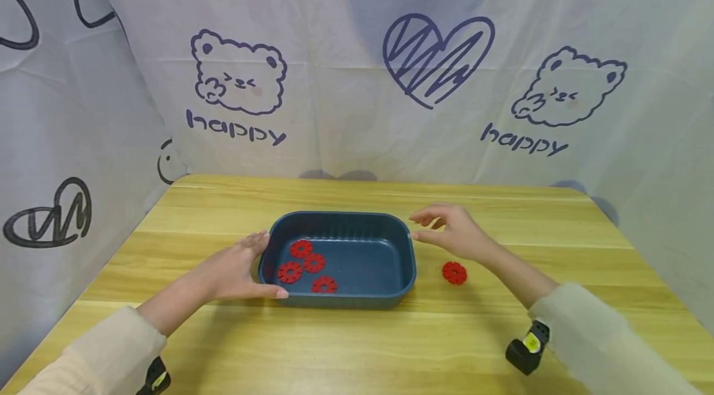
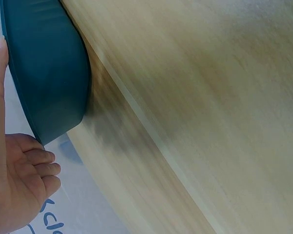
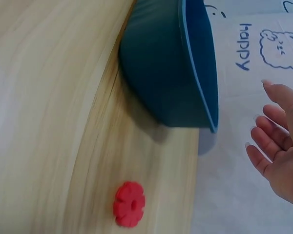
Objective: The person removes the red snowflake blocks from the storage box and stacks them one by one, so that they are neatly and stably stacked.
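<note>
A dark blue plastic tub (image 1: pixel 357 302) stands on the table, with several red notched discs (image 1: pixel 290 272) in its left part. My left hand (image 1: pixel 240 268) holds the tub's left end, thumb along the near rim and fingers at the left side. In the left wrist view that hand (image 2: pixel 22 180) shows the fingers bent beside the tub's corner. Just past the tub's right end, my right hand (image 1: pixel 452 230) hovers with loosely bent fingers and nothing between them. Below it, one red notched disc (image 1: pixel 454 273) with a centre hole lies on the table.
The wood-grain table (image 1: pixel 357 351) reaches back to a white cloth (image 1: pixel 334 91) printed with bears, hearts and lettering. More cloth hangs at the left and right sides. A small black camera (image 1: pixel 527 348) is strapped at the right sleeve.
</note>
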`<state>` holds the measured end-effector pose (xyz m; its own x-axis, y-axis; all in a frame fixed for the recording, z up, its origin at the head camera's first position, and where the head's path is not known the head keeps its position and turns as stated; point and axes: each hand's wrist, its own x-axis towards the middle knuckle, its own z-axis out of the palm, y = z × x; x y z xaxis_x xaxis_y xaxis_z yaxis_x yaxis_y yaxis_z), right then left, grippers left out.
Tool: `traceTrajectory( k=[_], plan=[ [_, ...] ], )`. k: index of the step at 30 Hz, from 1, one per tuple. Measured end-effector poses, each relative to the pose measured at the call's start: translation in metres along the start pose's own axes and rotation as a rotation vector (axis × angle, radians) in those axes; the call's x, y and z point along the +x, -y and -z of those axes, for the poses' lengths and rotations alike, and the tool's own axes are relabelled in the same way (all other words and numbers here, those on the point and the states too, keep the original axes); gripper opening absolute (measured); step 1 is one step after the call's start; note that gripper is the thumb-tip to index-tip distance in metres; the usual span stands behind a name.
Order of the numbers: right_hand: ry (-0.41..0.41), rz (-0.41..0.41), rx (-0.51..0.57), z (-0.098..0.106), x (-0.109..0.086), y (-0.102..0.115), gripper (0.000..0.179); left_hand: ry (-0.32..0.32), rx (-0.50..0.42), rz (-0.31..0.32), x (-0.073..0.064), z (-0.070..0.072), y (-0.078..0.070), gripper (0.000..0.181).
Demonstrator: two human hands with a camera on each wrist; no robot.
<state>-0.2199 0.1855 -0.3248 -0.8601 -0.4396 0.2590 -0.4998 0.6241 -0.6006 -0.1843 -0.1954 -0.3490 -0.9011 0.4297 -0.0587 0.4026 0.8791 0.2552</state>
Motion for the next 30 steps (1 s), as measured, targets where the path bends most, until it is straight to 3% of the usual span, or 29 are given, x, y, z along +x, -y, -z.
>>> traceTrajectory(
  k=[12,30],
  plan=[
    [0.105,0.051,0.055,-0.024,0.019,0.021,0.032,-0.008,0.009,-0.010,0.000,0.000,0.001,0.112],
    [0.361,0.081,0.040,-0.077,0.032,0.037,0.036,0.023,0.046,-0.023,-0.001,0.003,-0.002,0.112]
  ],
)
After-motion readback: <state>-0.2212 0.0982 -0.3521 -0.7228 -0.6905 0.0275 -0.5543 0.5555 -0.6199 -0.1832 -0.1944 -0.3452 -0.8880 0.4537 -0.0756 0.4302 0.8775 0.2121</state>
